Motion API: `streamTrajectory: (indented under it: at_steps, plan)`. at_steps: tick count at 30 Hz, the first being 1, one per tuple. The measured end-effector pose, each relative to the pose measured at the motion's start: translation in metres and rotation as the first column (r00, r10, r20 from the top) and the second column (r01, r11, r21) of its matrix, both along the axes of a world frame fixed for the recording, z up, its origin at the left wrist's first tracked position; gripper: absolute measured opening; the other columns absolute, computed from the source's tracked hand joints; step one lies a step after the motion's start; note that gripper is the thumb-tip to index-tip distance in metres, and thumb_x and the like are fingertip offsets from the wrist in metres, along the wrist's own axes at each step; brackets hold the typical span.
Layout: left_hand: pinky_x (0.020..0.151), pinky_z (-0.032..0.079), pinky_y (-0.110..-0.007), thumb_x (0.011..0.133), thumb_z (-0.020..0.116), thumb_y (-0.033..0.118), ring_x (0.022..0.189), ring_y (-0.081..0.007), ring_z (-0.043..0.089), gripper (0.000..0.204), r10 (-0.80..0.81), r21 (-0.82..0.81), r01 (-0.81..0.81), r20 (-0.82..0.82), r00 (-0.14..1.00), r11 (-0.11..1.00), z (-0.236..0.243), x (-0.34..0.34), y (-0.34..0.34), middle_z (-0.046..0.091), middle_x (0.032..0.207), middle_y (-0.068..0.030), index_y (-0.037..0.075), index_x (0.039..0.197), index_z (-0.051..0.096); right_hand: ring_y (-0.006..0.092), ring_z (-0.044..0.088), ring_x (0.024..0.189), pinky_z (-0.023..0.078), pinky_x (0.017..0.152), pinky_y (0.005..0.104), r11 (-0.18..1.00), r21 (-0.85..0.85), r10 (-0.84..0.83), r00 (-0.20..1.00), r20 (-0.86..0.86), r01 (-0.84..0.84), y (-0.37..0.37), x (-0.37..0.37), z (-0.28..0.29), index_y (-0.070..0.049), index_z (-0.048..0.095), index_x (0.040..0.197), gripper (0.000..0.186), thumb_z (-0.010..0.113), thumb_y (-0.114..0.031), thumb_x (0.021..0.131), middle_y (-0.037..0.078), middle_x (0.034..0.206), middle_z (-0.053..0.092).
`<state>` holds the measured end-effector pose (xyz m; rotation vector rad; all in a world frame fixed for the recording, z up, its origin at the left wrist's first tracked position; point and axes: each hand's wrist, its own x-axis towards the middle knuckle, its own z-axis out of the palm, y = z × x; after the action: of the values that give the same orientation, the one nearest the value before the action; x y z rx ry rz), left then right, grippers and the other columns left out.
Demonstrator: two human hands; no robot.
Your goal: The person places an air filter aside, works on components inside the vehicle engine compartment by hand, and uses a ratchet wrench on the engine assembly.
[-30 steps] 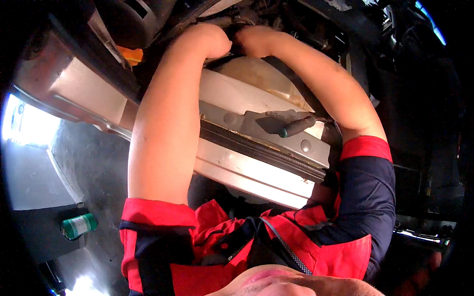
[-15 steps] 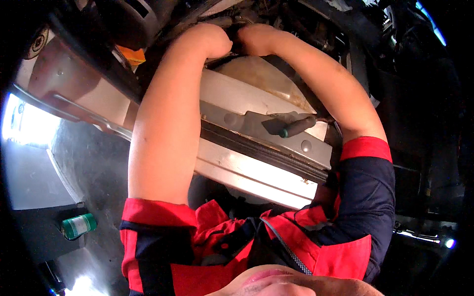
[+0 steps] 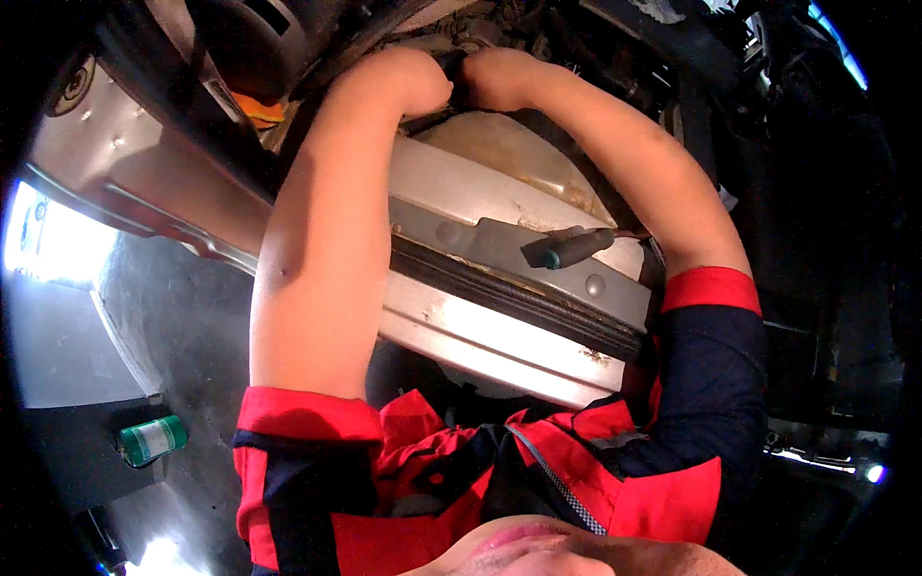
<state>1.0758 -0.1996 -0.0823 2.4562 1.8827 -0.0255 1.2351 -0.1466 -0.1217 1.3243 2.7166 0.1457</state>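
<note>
In a crowded dark bay at the top of the view, the left hand and the right hand are lying near each other, with a narrow dark gap separating them. Their fingers are hiding among the parts, so I cannot tell whether either grip is spread, pressed together or pinching something. Whatever they are touching is lying out of sight there. The tank, pale and domed, is sitting just below the hands, bulging between them and the metal panel.

The arms are framing a pocket of room, tight at the wrists and widening toward the elbows. The left forearm is covering part of the panel's long edges; the right forearm is curving past their right end. Inside the pocket, a plug with a teal end is jutting over the grey strip, taking up some room near the right forearm. A thin cable is trailing from it toward that arm.

Below the strip, a ribbed black seal is running slantwise, and the bright lower panel is ending just ahead of the red and navy jacket. Off to the left, a body panel is showing its curved rim against the grey floor. An orange thing is peeking out beside the left forearm, and a green canister is showing well apart from both hands.
</note>
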Motion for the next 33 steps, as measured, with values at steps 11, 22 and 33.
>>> streamTrajectory:
  at_steps: [11,22,33]
  plan:
    - [0.091,0.047,-0.044,0.092,0.049,0.048,0.103,-0.0387,0.061,0.053,-0.009,0.003,0.009,-0.033,0.999,1.0,0.006,0.006,-0.009,0.064,0.109,-0.0221,-0.001,0.1,0.069,0.0359,0.064,0.097,0.053,0.076,0.0463,0.993,0.083,0.082,0.996,-0.026,-0.079,-0.005,0.001,-0.006,-0.005,0.069,0.091,0.019,0.057,-0.015,0.08,0.018,0.098,0.068]
    - [0.093,0.046,-0.044,0.092,0.047,0.047,0.106,-0.0395,0.059,0.053,-0.01,-0.014,0.009,-0.049,0.999,1.0,0.005,0.0,-0.005,0.062,0.114,-0.0226,-0.001,0.102,0.068,0.0379,0.064,0.092,0.052,0.075,0.0466,0.993,0.073,0.089,0.996,0.001,-0.089,-0.003,-0.002,-0.007,-0.004,0.069,0.093,0.022,0.057,-0.018,0.079,0.019,0.097,0.067]
    - [0.097,0.044,-0.041,0.092,0.05,0.039,0.115,-0.0334,0.056,0.044,0.008,-0.091,-0.018,-0.104,0.995,0.996,0.017,0.009,-0.011,0.059,0.124,-0.0168,0.004,0.113,0.065,0.0361,0.065,0.096,0.053,0.076,0.0477,1.0,-0.006,-0.008,0.995,0.098,0.008,-0.004,-0.006,0.002,-0.005,0.069,0.098,0.027,0.061,-0.011,0.074,0.02,0.102,0.067]
